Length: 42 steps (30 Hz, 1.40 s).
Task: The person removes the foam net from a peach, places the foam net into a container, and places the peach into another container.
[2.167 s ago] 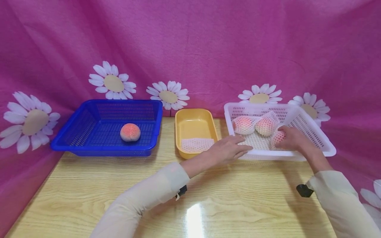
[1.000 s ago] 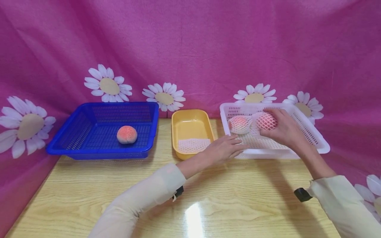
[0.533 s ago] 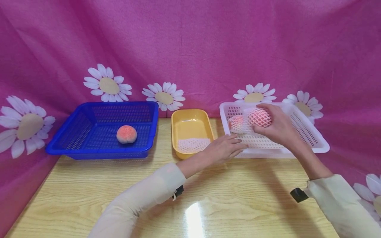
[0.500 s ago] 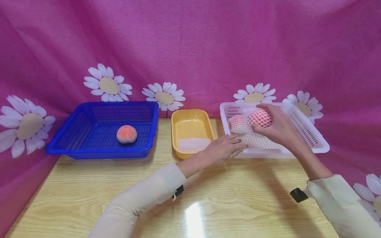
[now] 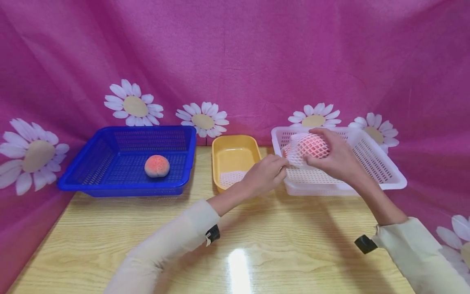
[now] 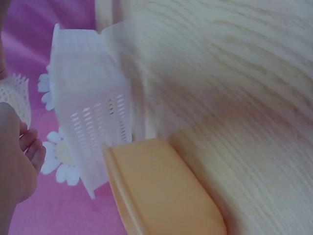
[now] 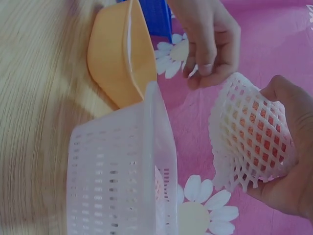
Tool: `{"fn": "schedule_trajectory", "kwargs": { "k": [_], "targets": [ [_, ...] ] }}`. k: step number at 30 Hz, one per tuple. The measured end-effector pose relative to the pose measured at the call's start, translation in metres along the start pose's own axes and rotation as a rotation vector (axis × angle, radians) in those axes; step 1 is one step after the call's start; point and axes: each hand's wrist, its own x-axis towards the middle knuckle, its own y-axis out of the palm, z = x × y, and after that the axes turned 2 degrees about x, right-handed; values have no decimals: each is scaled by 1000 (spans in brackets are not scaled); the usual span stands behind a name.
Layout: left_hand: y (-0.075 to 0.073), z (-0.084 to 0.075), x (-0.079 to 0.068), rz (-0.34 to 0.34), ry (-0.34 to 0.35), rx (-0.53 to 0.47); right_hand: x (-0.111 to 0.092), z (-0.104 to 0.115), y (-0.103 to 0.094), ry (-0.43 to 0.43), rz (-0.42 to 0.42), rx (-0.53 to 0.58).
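Observation:
My right hand [image 5: 335,157] grips a pinkish-red peach [image 7: 261,134] wrapped in a white foam fruit net [image 5: 295,151], held up over the white basket. The net's loose, open end points left, past the peach. My left hand [image 5: 266,173] has its fingers curled and pinches the edge of that loose end, as the right wrist view shows best. In the left wrist view the left hand [image 6: 14,156] overlaps part of the net [image 6: 17,95]. Behind the held one, another netted peach [image 5: 285,150] lies in the white basket, mostly hidden.
The white basket [image 5: 382,185] stands on the right of the wooden table [image 5: 293,253]. A yellow tray [image 5: 235,143] in the middle holds a flat foam net [image 5: 231,177]. On the left, a blue basket [image 5: 125,188] holds a bare peach [image 5: 157,166]. A pink flowered cloth [image 5: 235,61] hangs behind.
My right hand has lifted the netted peach from the white basket and brought it left. My left hand, earlier with loose fingers by the basket rim, has curled its fingers onto the net's end.

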Motion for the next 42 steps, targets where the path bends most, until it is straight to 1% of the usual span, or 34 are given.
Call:
{"fn": "schedule_trajectory", "kwargs": {
  "k": [1,4,8,10,12,16,23,32,35,42],
  "targets": [
    [-3,1,0,-27,-19,-18,0,1,0,0,6,6],
    [-10,4,-2,-116,-45,-63,-1,4,2,4,17,11],
    [-15,6,-4,-235,-41,-135,-2,7,5,4,27,25],
    [-18,6,-4,-275,-34,-183,-3,9,6,-4,30,40],
    [-20,6,-5,-295,-28,-234,-3,11,8,-18,27,42],
    [-24,5,-6,-300,-19,-305,-3,14,12,-53,21,48],
    [-30,5,-9,-305,-3,-337,-5,21,18,-108,26,40],
    [-33,7,-14,-325,87,-392,-5,26,22,-138,32,36],
    [-34,8,-15,-305,103,-424,-5,28,23,-134,34,35],
    [-36,9,-17,-241,106,-481,-5,35,27,-148,56,52]
  ]
}}
